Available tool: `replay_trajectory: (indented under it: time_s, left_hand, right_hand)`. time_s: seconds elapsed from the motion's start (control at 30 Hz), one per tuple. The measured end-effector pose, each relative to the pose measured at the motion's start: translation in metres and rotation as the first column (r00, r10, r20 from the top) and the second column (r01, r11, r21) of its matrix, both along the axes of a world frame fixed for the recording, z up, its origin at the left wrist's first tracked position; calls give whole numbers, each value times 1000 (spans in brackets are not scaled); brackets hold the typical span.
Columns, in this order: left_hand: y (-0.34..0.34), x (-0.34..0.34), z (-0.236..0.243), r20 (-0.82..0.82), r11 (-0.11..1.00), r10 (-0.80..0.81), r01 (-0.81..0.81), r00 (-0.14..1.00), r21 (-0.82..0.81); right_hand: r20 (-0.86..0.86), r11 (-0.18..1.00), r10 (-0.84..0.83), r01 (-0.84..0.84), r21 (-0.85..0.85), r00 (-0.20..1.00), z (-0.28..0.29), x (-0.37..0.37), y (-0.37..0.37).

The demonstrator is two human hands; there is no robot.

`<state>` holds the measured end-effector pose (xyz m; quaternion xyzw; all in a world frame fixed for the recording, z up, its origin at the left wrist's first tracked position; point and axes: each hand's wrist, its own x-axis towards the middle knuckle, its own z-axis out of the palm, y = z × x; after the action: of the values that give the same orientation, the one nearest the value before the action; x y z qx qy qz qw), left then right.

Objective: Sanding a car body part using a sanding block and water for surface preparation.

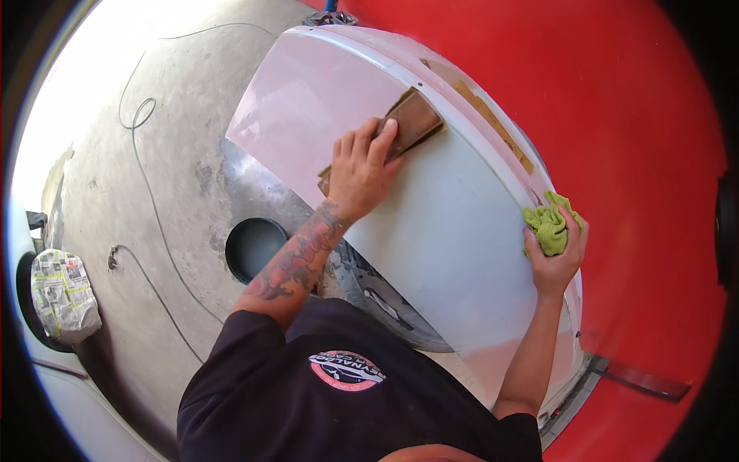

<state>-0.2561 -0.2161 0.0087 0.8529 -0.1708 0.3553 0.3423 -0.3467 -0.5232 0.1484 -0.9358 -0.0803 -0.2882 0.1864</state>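
A large car body panel (431, 231), pale pink and whitish with a dull surface, stretches in front of me. Across its upper middle, my left hand (358, 173) grips a long brown sanding block (417, 123) with sandpaper showing at its edges. The block lies flat against the panel, its length running from lower left to upper right. On the panel's right edge, my right hand (558, 260) is closed round a crumpled green cloth (548, 227). The cloth touches the panel there; the fingers behind it are partly hidden.
A dark round bucket (229, 262) stands on the concrete floor (185, 100), left of my left forearm. A thin hose (142, 177) loops across that floor. At far left is a newspaper-covered wheel (65, 296). A large red surface (639, 154) fills the right side. Brown masking paper (493, 119) covers an opening.
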Motion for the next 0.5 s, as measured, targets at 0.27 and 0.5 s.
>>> replay_trajectory:
  time_s: [0.27,0.5]
  left_hand:
    - [45,89,18,-117,906,377,-392,919,-157]
    - [10,35,18,40,999,28,-28,999,23]
  right_hand:
    - [8,1000,11,-11,15,1000,-2,4,8]
    - [11,1000,3,-3,-4,1000,-1,2,-1]
